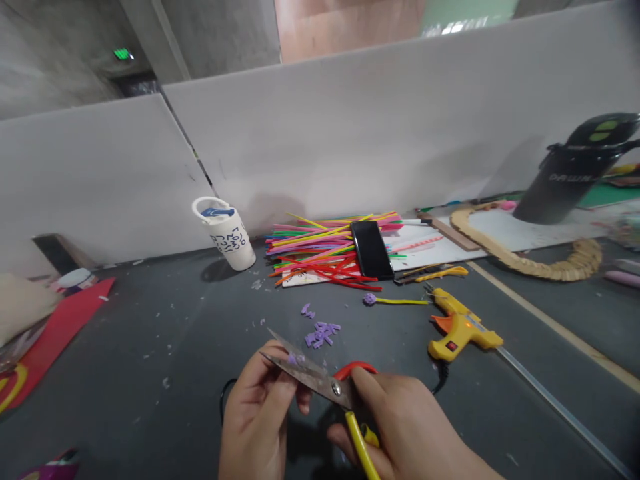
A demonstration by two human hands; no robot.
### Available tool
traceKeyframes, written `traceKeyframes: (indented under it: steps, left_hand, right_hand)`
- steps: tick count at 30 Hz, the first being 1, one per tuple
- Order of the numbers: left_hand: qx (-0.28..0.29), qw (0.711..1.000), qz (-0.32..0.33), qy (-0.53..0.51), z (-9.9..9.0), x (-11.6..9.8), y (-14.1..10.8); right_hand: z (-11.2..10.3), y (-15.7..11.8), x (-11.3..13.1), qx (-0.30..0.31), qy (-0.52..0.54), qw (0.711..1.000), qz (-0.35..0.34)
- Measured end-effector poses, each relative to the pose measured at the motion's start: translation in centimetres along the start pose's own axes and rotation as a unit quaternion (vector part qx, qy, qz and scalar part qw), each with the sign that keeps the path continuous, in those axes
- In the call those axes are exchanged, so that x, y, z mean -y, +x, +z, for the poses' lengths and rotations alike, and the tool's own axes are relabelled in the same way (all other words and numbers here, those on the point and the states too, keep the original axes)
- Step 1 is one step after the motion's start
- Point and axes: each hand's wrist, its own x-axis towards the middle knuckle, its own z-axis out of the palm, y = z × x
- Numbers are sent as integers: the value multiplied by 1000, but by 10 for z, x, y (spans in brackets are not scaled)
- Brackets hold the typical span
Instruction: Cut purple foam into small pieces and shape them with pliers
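Note:
My right hand (400,413) grips a pair of scissors (336,387) with red and yellow handles, its blades slightly apart and pointing to the left. At the blades, my left hand (265,400) is closed in a pinch on a small purple piece (296,359), partly hidden behind the metal. Just beyond the blades lies a small heap of cut purple pieces (321,335) on the dark table. Farther back rests a yellow-green stem with a purple ball (370,299) on its end.
A yellow glue gun (463,327) with a long glue stick lies at the right. Behind are colourful pipe cleaners (315,243), a black phone (373,250) and a white cup (231,240). A black tumbler (565,177) stands back right; red sheet (65,333) lies left.

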Motion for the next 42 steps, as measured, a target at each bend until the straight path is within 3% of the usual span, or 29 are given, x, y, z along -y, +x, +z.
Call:
traceKeyframes:
  steps: [16, 31, 42]
  left_hand:
    - [-11, 1000, -22, -6, 0, 0, 2]
    - [0, 1000, 1, 21, -2, -2, 4]
    - [30, 998, 16, 60, -6, -6, 6]
  right_hand:
    - [1, 3, 0, 13, -28, 999, 9]
    - [2, 2, 0, 9, -37, 999, 30]
    - [-4, 4, -3, -8, 46, 998, 38]
